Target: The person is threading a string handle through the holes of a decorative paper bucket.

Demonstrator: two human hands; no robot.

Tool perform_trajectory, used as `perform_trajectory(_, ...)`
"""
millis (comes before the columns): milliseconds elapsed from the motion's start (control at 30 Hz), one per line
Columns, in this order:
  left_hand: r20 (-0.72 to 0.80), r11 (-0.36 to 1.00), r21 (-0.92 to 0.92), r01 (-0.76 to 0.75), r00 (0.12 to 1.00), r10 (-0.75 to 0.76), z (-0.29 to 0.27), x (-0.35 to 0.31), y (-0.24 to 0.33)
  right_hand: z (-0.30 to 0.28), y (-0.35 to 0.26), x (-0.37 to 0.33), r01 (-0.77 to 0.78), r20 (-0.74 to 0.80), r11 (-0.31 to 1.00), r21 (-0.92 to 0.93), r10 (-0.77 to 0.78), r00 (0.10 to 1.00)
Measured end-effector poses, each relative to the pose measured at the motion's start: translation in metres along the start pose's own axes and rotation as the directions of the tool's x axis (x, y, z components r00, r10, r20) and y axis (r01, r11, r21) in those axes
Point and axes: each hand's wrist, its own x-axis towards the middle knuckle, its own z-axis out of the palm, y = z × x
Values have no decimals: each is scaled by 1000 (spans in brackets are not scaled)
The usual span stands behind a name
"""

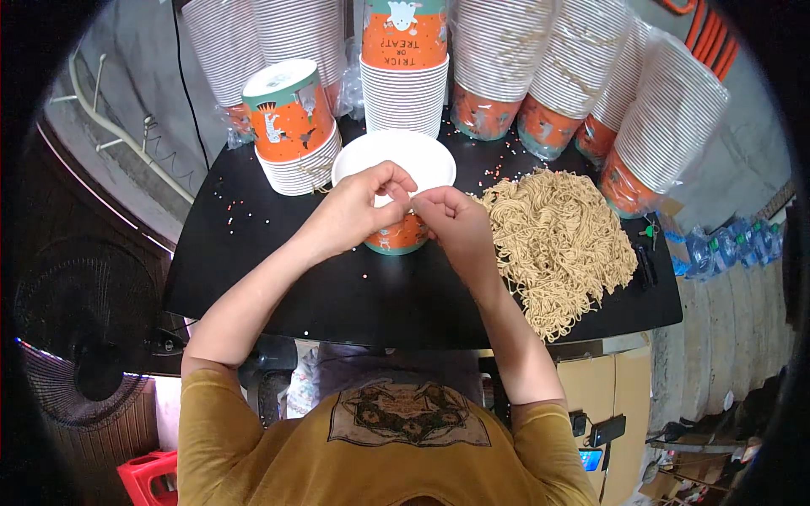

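A paper bucket (395, 243), orange and green outside with a wide white mouth, stands upright at the middle of the black table (253, 253). Over its near rim my left hand (359, 209) and my right hand (461, 226) meet, fingertips almost touching. Thumb and forefinger are pinched together on each. Whatever lies between the fingertips is too small to make out. Right of the bucket is a large heap of tan cord (561, 240), close beside my right hand.
Upside-down bucket stacks line the back, one at the left (291, 126), one at the centre (405, 93), several in clear plastic at the right (671, 126). Small beads (232, 207) are scattered about. Keys (650, 229) lie at the right edge. A fan (93, 354) stands left.
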Motion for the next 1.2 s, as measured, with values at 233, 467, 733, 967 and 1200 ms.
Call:
perform_trajectory(233, -22, 989, 85, -121, 992, 124, 3, 0, -4, -5, -10, 1, -93, 68, 995, 31, 91, 994)
perform_trajectory(467, 14, 999, -23, -31, 999, 31, 2, 3, -6, -13, -21, 5, -58, 130, 988, -144, 77, 989)
perform_trajectory(733, 62, 998, -63, 0, 998, 4, -1, 5, -8, -13, -24, 9, -23, 118, 982, -190, 46, 992)
perform_trajectory(967, 62, 997, -76, -11, 998, 16, -1, 7, -10, -14, -11, 17, 70, 97, 966, -249, -47, 994)
perform_trajectory(1200, 83, 996, -74, 53, 995, -46, -1, 7, -6, -19, -28, 12, 200, 212, 855, -478, -108, 971)
